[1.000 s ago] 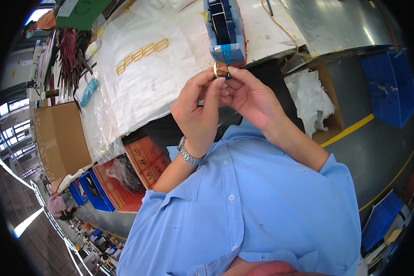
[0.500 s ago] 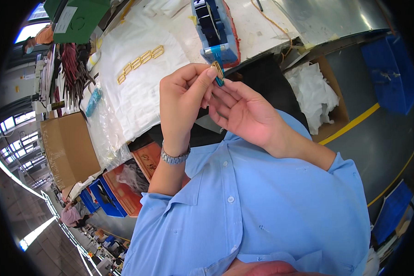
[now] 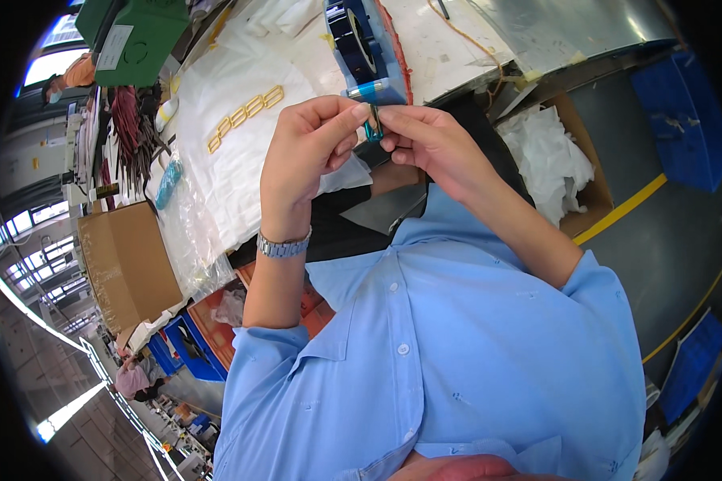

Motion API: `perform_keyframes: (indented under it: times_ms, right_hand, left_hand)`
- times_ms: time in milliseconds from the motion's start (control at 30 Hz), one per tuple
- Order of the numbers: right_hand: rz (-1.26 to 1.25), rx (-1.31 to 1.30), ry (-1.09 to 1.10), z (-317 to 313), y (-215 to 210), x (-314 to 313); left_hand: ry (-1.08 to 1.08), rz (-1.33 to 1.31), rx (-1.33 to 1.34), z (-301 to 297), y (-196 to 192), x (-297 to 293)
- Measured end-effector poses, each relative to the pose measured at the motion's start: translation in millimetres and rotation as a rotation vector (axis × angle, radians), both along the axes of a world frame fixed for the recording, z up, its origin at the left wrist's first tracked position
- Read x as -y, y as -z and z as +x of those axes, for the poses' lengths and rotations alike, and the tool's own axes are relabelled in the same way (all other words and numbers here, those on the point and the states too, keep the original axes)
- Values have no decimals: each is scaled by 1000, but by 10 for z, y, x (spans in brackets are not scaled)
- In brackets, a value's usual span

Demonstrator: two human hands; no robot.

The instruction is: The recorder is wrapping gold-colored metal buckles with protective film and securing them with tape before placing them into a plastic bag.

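Observation:
Between my two hands is a small gold rectangular buckle (image 3: 371,121) with shiny blue tape wrapped on its lower part. My left hand (image 3: 301,152) pinches it from the left between thumb and forefinger. From the right, my right hand (image 3: 441,144) closes thumb and fingertips on the same piece, covering much of it. Just beyond my fingers stands a blue tape dispenser (image 3: 389,52) with a roll of tape, and blue tape lies across its near end. To the left, several gold rectangular buckles (image 3: 237,119) lie in a slanting row on a white sheet (image 3: 208,96).
A cardboard box (image 3: 132,264) and a blue plastic-wrapped bundle (image 3: 168,184) are at the left. Reddish strips (image 3: 124,120) hang beside a green machine (image 3: 140,44). White crumpled material (image 3: 549,164) fills a box on the right, near a blue bin (image 3: 690,120).
The buckle with its tape has moved slightly toward me, away from the dispenser, and the tape strand no longer visibly joins them. My right hand has turned from palm-up to a pinch.

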State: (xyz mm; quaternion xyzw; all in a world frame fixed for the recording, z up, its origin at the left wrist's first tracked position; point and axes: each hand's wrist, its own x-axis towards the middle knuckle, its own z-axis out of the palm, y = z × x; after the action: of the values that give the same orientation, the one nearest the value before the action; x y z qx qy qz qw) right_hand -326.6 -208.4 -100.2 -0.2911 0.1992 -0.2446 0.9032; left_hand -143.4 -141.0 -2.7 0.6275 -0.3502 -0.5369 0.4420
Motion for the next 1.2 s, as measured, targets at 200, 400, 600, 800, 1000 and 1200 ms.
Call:
perform_keyframes:
  times_ms: [200,400,600,800,1000,1200]
  right_hand:
    - [-26,-37,6,63,-25,66]
    - [-73,-46,68,50,-118,93]
    - [49,15,65,55,-158,24]
    - [179,48,49,78,-213,-27]
    - [335,138,71,99,-206,-122]
    - [474,140,31,32,-295,-289]
  left_hand:
    - [-22,-59,133,14,102,-12]
    - [-16,-227,1011,-347,11,-106]
    - [-322,-553,939,-561,110,-329]
    - [-285,-829,1089,-445,389,-300]
    - [-291,-796,1072,-516,423,-330]
    - [-256,-714,1121,-537,186,-385]
